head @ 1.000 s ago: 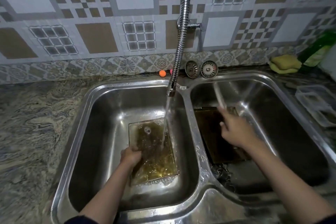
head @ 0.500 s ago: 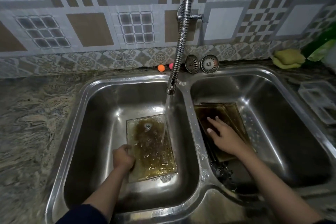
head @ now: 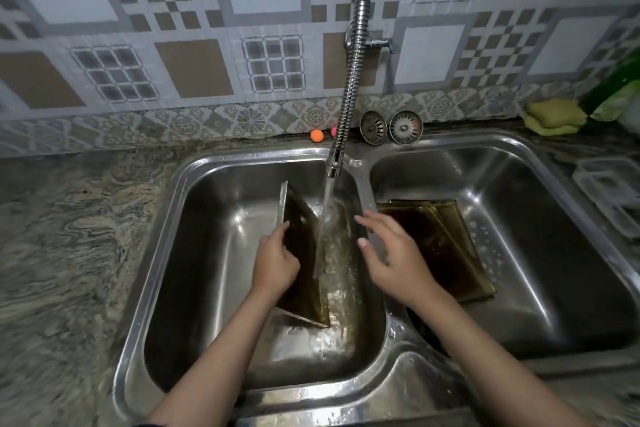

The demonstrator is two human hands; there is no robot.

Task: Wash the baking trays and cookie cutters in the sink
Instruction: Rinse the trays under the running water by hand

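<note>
In the left basin of the double stainless-steel sink (head: 180, 253), the left hand (head: 275, 267) grips the upper edge of a brown-stained rectangular glass baking tray (head: 301, 243), tilted on edge under the faucet's water stream (head: 327, 204). The right hand (head: 394, 253), at the tray's three o'clock, hovers with fingers spread, holding nothing. Two more brown glass trays (head: 443, 239) lie stacked in the right basin.

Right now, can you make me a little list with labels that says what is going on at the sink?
left hand: grips a tilted baking tray in the left basin
right hand: open, fingers spread, above the divider, holding nothing
water: running from the faucet onto the tilted tray
right basin: stacked dirty baking trays lying flat
behind the sink: two drain strainers, an orange ball
counter, far right: yellow sponges
</note>
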